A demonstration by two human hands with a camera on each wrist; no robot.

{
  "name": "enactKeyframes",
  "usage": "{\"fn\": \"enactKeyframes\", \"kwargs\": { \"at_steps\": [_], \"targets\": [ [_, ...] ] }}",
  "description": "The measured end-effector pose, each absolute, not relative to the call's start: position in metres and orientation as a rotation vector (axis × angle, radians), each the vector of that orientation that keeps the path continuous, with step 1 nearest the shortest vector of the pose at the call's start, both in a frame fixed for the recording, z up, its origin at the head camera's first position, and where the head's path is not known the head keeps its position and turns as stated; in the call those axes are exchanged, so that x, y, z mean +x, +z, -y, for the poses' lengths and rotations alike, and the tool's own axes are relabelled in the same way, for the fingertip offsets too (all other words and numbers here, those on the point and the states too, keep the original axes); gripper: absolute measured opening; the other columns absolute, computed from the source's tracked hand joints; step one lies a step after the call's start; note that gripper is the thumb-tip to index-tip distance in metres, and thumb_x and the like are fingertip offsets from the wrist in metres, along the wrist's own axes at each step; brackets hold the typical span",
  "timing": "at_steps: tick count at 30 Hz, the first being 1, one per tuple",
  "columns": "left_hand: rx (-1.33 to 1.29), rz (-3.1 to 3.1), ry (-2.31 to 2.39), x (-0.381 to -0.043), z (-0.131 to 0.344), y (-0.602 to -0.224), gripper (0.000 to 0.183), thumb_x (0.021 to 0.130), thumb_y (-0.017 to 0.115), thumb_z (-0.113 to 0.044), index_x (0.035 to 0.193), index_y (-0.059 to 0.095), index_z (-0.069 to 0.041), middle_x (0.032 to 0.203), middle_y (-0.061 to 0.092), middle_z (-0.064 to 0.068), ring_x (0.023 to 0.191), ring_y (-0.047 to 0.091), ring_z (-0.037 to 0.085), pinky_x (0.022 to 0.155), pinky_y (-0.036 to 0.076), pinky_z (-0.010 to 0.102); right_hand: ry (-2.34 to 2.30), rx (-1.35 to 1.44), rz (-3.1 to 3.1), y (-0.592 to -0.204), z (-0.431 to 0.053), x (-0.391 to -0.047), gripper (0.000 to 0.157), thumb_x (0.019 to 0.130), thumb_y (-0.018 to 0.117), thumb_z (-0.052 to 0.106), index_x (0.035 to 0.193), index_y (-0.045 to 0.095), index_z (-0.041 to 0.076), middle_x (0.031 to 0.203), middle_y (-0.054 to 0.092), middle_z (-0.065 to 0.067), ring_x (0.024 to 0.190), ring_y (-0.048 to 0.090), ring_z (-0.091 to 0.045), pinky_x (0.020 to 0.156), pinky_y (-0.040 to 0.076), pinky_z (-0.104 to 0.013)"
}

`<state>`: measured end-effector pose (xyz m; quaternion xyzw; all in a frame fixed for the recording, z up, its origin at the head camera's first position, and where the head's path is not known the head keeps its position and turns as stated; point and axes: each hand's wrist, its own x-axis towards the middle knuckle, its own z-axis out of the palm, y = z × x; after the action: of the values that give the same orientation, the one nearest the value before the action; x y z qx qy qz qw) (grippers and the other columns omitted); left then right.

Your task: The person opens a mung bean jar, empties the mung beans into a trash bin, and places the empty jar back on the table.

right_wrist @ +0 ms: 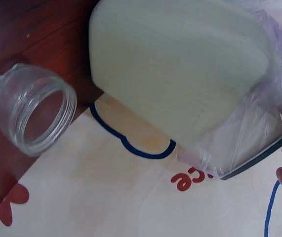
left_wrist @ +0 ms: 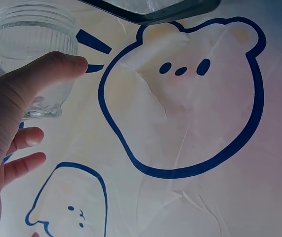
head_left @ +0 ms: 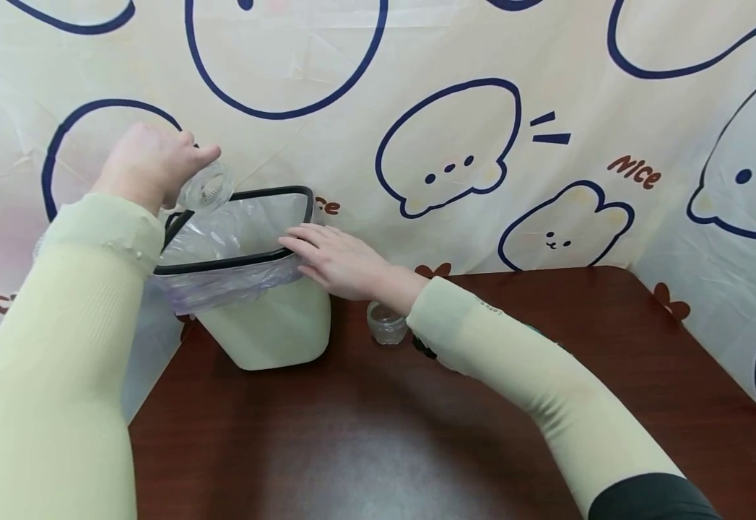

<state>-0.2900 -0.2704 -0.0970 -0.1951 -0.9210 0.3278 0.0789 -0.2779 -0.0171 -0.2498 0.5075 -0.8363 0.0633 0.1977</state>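
My left hand [head_left: 150,162] grips a clear ribbed glass jar [head_left: 207,189], tipped on its side above the left rim of the bin. In the left wrist view the thumb lies across the jar [left_wrist: 37,37], whose threaded mouth is at the top. My right hand [head_left: 345,261] rests at the near right corner of the pale green bin [head_left: 267,325], fingers extended over the black rim [head_left: 222,266]. A thin plastic liner [head_left: 241,225] folds over that rim. Beside the bin, under my right wrist, stands a second glass jar [head_left: 387,326], its open mouth showing in the right wrist view.
The bin stands near the back left edge of a dark brown wooden table [head_left: 365,440]. A cream cloth [head_left: 326,152] printed with blue-outlined cartoon figures hangs behind the table and along its sides.
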Motion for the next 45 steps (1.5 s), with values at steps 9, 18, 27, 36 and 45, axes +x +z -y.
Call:
{"fn": "enactKeyframes", "kwargs": {
  "at_steps": [9,18,27,36,45],
  "targets": [
    [-0.534,2.816,0.887,-0.291,0.272,-0.097,0.077,0.056,0.086,-0.003,0.118,0.04,-0.004,0.092,0.053,0.026,0.059,0.053,0.035,0.059,0.049,0.054,0.12,1.427,2.315,-0.242,-0.007,-0.275,0.048,0.102,0.049,0.022,0.148,0.039,0.008,0.15,0.038,-0.013,0.14,0.031,-0.026,0.114,0.018,-0.033],
    [-0.485,2.893,0.703,-0.293,0.273,-0.097,0.082,0.062,0.084,-0.014,0.127,0.035,-0.002,0.095,0.055,0.028,0.072,0.058,0.039,0.059,0.048,0.057,0.165,1.419,2.295,-0.239,-0.044,-0.274,0.048,0.102,0.05,0.02,0.146,0.041,0.005,0.149,0.039,-0.015,0.138,0.033,-0.027,0.114,0.021,-0.034],
    [-0.441,2.882,0.478,-0.289,0.275,-0.104,0.091,0.064,0.085,-0.021,0.136,0.033,-0.003,0.112,0.054,0.034,0.091,0.057,0.05,0.069,0.044,0.066,0.144,1.397,2.341,-0.243,-0.084,-0.274,0.05,0.101,0.054,0.021,0.146,0.041,0.006,0.148,0.039,-0.015,0.137,0.034,-0.028,0.113,0.024,-0.039],
    [-0.396,2.87,0.299,-0.287,0.271,-0.112,0.091,0.068,0.081,-0.026,0.141,0.031,-0.004,0.116,0.055,0.032,0.097,0.056,0.048,0.073,0.042,0.065,0.097,1.358,2.408,-0.244,-0.124,-0.27,0.05,0.1,0.056,0.02,0.145,0.042,0.004,0.147,0.04,-0.018,0.135,0.036,-0.033,0.11,0.028,-0.046],
    [-0.316,2.806,0.118,-0.285,0.263,-0.118,0.09,0.07,0.079,-0.029,0.142,0.03,-0.005,0.124,0.051,0.03,0.102,0.053,0.051,0.076,0.039,0.068,0.1,1.292,2.438,-0.244,-0.153,-0.264,0.053,0.099,0.056,0.028,0.145,0.042,0.005,0.145,0.042,-0.016,0.134,0.038,-0.032,0.109,0.029,-0.046]
  ]
}}
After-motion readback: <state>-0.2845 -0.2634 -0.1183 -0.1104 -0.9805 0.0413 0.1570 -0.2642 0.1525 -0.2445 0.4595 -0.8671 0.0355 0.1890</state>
